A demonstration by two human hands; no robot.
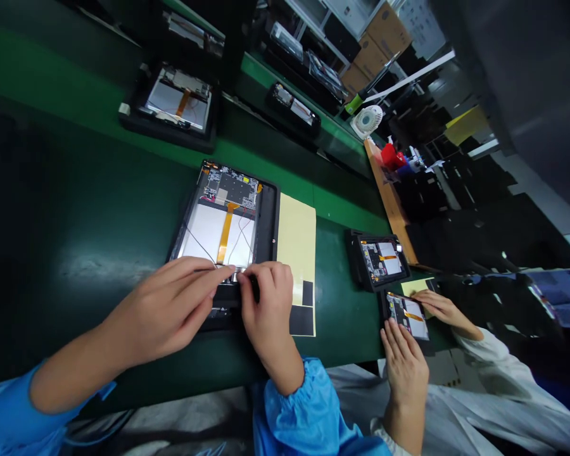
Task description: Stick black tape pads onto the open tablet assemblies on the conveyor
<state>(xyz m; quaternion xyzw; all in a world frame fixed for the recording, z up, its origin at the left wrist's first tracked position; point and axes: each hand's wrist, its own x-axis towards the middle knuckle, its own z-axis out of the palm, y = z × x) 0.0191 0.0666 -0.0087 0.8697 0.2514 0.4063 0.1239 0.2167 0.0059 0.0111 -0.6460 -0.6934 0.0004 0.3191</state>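
Note:
An opened tablet (240,237) lies in a black tray (267,221) in front of me, with its circuit board, silver-white battery and an orange flex cable (225,234) exposed. Thin wires run across the battery. My left hand (171,307) reaches over the tablet's lower end, index finger stretched and the fingers pressed together at the flex cable's lower end. Close beside it, my right hand (268,297) is closed in a pinch at the same spot. Whatever lies between the fingertips is too small and too covered to make out.
A yellow sheet with black stickers (297,253) lies right of the tray. Further trays with opened tablets stand behind (178,101) and to the right (382,259). A co-worker's hands (403,361) handle another tablet at the right. A small white fan (368,120) stands behind.

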